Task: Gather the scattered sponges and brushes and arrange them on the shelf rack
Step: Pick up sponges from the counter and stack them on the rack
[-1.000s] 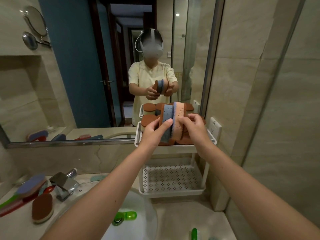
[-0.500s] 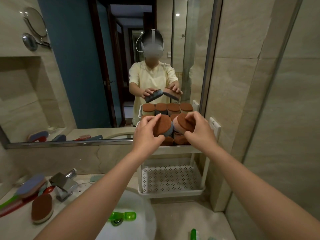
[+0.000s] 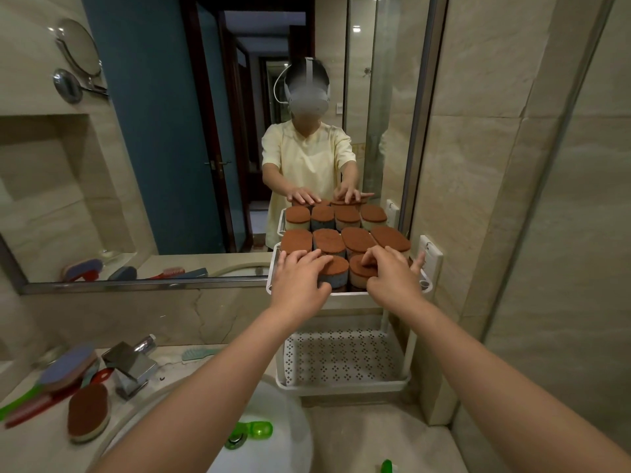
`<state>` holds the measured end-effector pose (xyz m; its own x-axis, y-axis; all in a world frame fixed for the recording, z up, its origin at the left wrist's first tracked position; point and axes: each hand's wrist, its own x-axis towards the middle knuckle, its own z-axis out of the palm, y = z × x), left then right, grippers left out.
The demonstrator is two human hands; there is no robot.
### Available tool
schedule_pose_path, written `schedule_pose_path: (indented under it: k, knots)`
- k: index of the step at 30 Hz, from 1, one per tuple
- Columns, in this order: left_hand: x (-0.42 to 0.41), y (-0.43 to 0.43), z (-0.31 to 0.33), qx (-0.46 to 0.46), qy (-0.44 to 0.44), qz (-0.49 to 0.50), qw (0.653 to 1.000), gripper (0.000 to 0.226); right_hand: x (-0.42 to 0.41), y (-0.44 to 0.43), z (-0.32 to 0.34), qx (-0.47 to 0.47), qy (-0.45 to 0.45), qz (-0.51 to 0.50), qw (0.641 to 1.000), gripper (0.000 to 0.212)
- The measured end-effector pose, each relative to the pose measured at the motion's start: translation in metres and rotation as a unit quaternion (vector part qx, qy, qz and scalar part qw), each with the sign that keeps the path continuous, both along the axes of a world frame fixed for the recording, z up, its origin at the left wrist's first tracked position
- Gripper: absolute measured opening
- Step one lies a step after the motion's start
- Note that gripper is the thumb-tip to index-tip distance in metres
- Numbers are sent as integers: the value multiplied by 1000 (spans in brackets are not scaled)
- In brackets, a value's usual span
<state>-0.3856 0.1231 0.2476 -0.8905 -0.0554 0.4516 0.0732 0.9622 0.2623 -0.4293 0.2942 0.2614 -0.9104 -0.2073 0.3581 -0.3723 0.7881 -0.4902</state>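
Brown-topped sponges (image 3: 327,241) fill the shelf rack (image 3: 345,380) top tier, packed side by side. Left hand (image 3: 300,279) flat, fingers spread on a front-row sponge (image 3: 336,269); right hand (image 3: 392,276) likewise on its neighbour (image 3: 358,266). Neither grips. One more sponge (image 3: 88,413) and brushes (image 3: 51,387) lie on the table (image 3: 358,435), left of the sink.

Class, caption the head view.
Both hands, left and right, press sponges onto the rack's top shelf.

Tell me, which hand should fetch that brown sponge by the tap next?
Probably the left hand. The brown sponge lies on the counter left of the sink, on that arm's side. The right hand rests by the rack's far edge and would cross over.
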Motion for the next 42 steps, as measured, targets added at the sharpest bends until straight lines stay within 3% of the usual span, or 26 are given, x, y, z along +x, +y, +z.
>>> schedule_pose_path:
  k: [9,13,21,29,42]
  knots:
    - [4,0,-8,15,8,-3,1000,57,2,-7,-12,12,43,-35,998,39]
    - [12,-2,-9,79,58,-30,995,62,6,-9,-13,1,63,-26,998,41]
    - [42,-33,-12,246,164,-56,954,46,36,-51,-1,-126,164,87,975,48]
    - [94,-106,-29,263,198,35,944,46,72,-144,-9,-168,133,231,949,46]
    - [199,-268,-65,272,170,187,929,45,145,-330,-54,-155,-3,354,922,45]
